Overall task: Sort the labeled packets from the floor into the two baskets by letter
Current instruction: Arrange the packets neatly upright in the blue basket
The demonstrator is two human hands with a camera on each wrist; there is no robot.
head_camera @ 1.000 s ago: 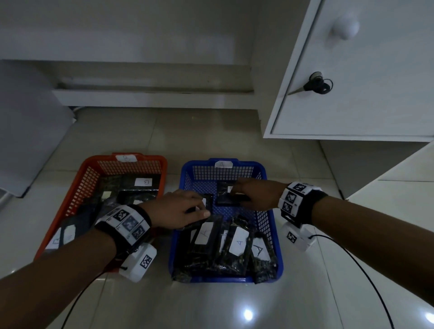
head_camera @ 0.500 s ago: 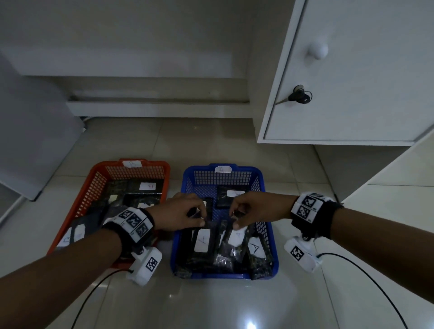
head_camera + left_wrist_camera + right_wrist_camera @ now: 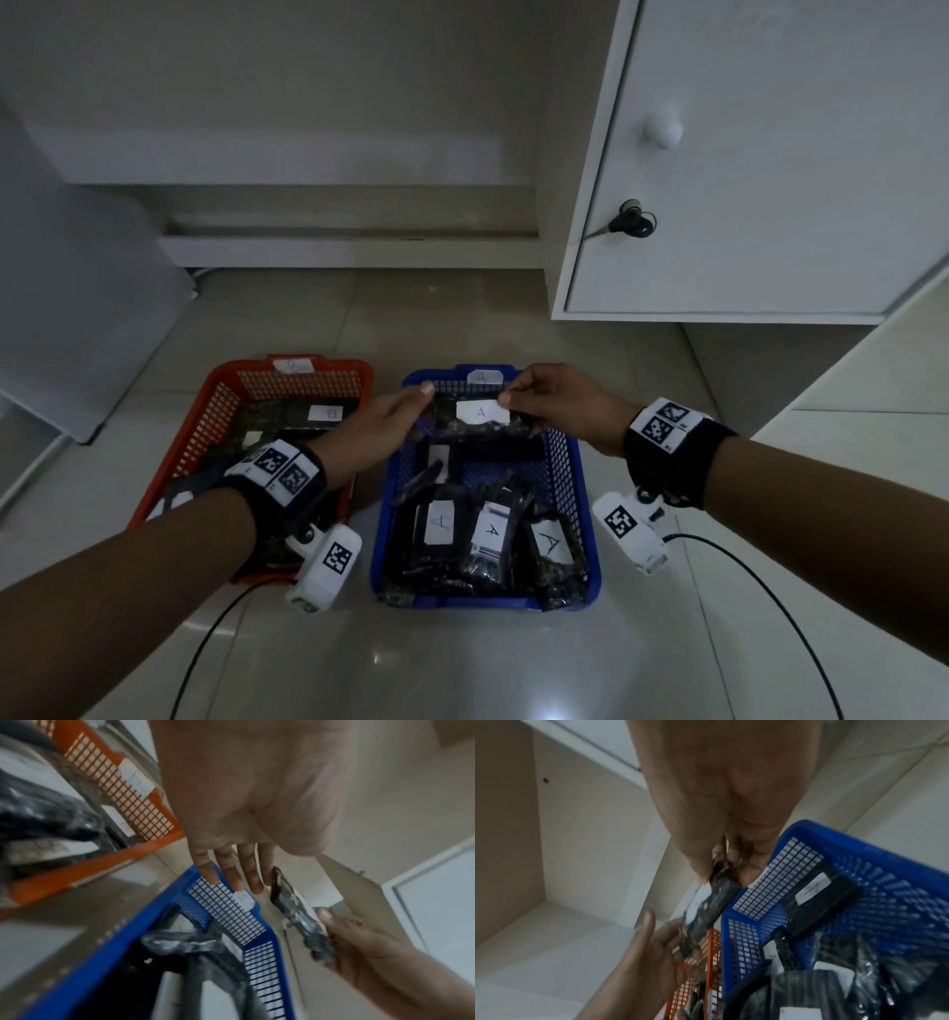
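Black packet (image 3: 480, 417) marked A, pinched by right hand (image 3: 560, 406), steadied by flat, straight-fingered left hand (image 3: 377, 431), held over blue basket (image 3: 588, 514), probably for label checking.

We record dim, flat lighting in the head view, with a cool grey cast and low contrast. Two specular glare spots on the glossy floor tiles (image 3: 552, 712) at the bottom edge indicate an overhead source. Shadow fills the recess under the cabinet (image 3: 770, 154) and the interior of the blue basket (image 3: 588, 514). Straight edges bow outward near the frame borders, consistent with wide-angle distortion. Both wrist views are brighter and warmer but soft: we note motion blur across the basket mesh, and each near palm is out of focus. The letter on the label (image 3: 481, 412) stays legible.
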